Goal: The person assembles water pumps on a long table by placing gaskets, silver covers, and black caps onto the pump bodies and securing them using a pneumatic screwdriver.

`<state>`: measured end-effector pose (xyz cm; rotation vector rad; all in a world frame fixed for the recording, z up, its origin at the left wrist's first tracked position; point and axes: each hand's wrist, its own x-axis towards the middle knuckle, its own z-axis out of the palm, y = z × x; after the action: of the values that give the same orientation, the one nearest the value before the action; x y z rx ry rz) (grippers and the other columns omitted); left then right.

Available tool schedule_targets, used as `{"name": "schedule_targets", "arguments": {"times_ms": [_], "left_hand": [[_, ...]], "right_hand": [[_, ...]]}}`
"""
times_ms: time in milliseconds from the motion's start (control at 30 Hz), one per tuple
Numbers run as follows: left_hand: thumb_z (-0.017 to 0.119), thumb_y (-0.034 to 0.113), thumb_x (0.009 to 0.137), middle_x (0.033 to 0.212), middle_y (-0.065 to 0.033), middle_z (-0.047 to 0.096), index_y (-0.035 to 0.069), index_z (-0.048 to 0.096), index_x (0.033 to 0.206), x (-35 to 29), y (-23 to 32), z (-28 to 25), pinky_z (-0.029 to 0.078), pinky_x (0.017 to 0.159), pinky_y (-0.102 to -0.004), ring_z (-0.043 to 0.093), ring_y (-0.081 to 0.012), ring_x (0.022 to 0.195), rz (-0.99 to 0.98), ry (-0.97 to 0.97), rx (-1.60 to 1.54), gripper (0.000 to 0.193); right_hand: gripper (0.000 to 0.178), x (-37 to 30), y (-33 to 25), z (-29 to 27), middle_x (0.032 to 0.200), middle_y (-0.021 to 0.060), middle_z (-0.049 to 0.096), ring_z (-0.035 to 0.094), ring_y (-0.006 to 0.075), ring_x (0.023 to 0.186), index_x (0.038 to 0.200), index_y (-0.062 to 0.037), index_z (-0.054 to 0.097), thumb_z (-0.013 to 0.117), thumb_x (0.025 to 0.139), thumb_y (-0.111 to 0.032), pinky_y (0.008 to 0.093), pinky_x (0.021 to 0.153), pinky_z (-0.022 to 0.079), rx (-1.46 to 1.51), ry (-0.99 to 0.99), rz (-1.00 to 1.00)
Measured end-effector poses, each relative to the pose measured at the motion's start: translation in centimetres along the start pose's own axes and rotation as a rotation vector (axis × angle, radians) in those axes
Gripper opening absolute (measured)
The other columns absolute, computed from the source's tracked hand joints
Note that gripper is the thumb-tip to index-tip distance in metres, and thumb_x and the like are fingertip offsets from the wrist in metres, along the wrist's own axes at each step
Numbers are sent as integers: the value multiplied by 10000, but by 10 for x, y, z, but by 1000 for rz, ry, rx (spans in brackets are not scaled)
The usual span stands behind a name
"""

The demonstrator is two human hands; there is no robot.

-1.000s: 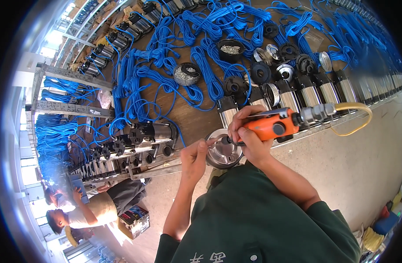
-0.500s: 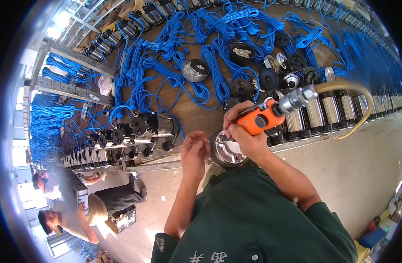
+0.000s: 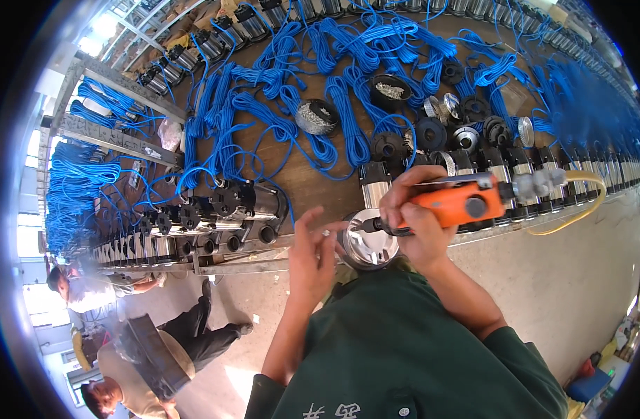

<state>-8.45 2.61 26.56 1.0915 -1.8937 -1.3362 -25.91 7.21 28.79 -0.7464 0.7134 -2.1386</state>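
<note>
My right hand (image 3: 419,216) is wrapped round an orange air screwdriver (image 3: 459,204), which lies nearly level with its bit pointing left. My left hand (image 3: 311,253) is just left of the bit's tip, pinching a small silvery piece (image 3: 325,232) that looks like a screw. Beneath the tool stands a round metal pump housing (image 3: 371,246) with a shiny top, close against my body. My right hand and the driver hide part of its right side. From the driver's rear end a yellow air hose (image 3: 591,176) curves away to the right.
Two black bowls of small silvery parts (image 3: 314,116) (image 3: 390,91) sit among blue cable coils (image 3: 348,129) on the bench. Steel pump bodies (image 3: 254,201) line its front edge. Black round castings (image 3: 429,133) lie right of centre. At left, a person (image 3: 142,363) carries a dark box.
The driver has swung from slanting over the housing to nearly level, its bit now toward my left hand. My left fingers have spread slightly. The person with the box has moved nearer.
</note>
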Motion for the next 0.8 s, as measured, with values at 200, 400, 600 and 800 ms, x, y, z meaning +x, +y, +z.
{"name": "schedule_targets", "arguments": {"times_ms": [200, 400, 600, 800], "left_hand": [[547, -41, 904, 976, -137, 720, -9, 409, 1036, -2, 3, 8, 506, 531, -333, 665, -260, 606, 184, -55, 215, 193], [572, -73, 881, 960, -135, 718, -42, 512, 985, 1, 5, 13, 501, 570, -271, 652, -160, 629, 201, -122, 249, 125], [602, -68, 866, 947, -123, 712, -36, 646, 1028, 8, 7, 14, 501, 640, -257, 654, -121, 734, 201, -208, 106, 171], [597, 9, 904, 886, -105, 721, -35, 666, 1064, 3, 5, 15, 444, 610, -218, 592, -99, 692, -69, -269, -213, 180]], "right_hand": [[295, -6, -13, 3, 842, 111, 542, 500, 128, 572, 1081, -11, 465, 510, 794, -57, 317, 608, 463, 121, 5, -87], [317, -9, -14, -6, 811, 126, 556, 525, 156, 592, 1082, -5, 457, 487, 772, 57, 326, 592, 470, 155, 28, -70], [303, -11, -20, -17, 756, 120, 551, 514, 150, 578, 1063, 9, 457, 491, 767, 63, 309, 577, 467, 106, -4, -71], [284, -14, -32, -23, 832, 99, 535, 491, 116, 543, 1067, -31, 457, 540, 801, -88, 311, 597, 463, 128, 8, -134]]}}
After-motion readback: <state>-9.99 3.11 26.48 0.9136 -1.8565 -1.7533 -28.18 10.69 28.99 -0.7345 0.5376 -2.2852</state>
